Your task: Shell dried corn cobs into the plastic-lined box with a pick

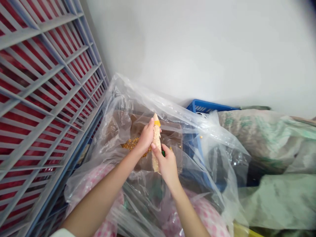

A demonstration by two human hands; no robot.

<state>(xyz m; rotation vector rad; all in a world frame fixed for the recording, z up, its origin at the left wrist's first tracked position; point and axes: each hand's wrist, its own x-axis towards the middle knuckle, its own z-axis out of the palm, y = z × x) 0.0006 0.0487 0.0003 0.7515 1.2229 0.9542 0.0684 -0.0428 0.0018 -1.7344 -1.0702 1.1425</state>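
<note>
The half-stripped corn cob (156, 140) looks light, stiff and rough, easy to grip along its middle, where the left hand (145, 136) and right hand (167, 164) press curled fingers on it.

Bright, even light, faint shadows, glare on plastic sheeting (217, 154) — edges bowed

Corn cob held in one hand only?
No, the left hand grips the corn cob near its top, while the right hand grips it lower down.
</note>
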